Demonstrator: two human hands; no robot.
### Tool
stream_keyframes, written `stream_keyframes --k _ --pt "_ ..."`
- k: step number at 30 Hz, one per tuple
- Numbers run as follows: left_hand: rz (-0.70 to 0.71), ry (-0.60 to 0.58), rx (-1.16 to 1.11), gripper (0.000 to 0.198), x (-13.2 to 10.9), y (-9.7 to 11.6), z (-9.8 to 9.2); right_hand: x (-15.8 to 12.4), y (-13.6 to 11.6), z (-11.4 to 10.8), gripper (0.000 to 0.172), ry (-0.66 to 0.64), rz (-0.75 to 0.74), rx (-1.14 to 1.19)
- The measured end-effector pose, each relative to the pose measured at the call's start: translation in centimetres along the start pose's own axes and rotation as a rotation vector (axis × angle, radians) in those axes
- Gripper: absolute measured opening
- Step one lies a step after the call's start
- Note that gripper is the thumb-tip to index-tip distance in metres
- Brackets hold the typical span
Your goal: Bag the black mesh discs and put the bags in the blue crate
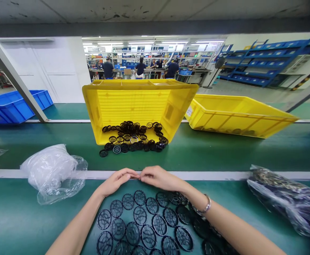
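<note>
My left hand (120, 180) rests at the white strip, its fingers stretched out and the thumb a little apart. Meeting it fingertip to fingertip is my right hand (159, 178), palm down, fingers loosely bent, a bracelet (207, 204) on its wrist. Nothing shows in either hand, though the undersides are hidden. Between my forearms, many black spoked plastic rings (140, 215) lie spread on the green work surface. They lie mostly flat in one layer on the left and crowd together under my right forearm, which hides some.
A yellow bin (133, 102) lies tipped toward me, black rings spilling from its mouth. Another yellow bin (237, 113) stands right, a blue bin (14, 106) far left. A clear plastic bag (54, 170) lies left; a filled bag (285, 198) lies right. Several people work in the background.
</note>
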State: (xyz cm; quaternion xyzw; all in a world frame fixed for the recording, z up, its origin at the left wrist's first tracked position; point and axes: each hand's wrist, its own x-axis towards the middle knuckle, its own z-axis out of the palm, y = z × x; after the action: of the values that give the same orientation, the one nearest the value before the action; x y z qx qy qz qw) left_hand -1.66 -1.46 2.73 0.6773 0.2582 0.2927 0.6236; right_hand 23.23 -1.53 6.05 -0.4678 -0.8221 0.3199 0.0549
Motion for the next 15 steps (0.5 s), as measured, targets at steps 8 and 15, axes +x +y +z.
stream_keyframes --k 8,15 --pt "-0.054 -0.216 0.116 0.039 -0.2 1.2 0.9 5.5 6.4 -3.2 0.061 0.623 0.319 -0.307" --pt "-0.108 -0.207 0.053 0.045 -0.3 0.6 1.3 7.8 5.6 -2.1 0.055 0.602 0.337 -0.199"
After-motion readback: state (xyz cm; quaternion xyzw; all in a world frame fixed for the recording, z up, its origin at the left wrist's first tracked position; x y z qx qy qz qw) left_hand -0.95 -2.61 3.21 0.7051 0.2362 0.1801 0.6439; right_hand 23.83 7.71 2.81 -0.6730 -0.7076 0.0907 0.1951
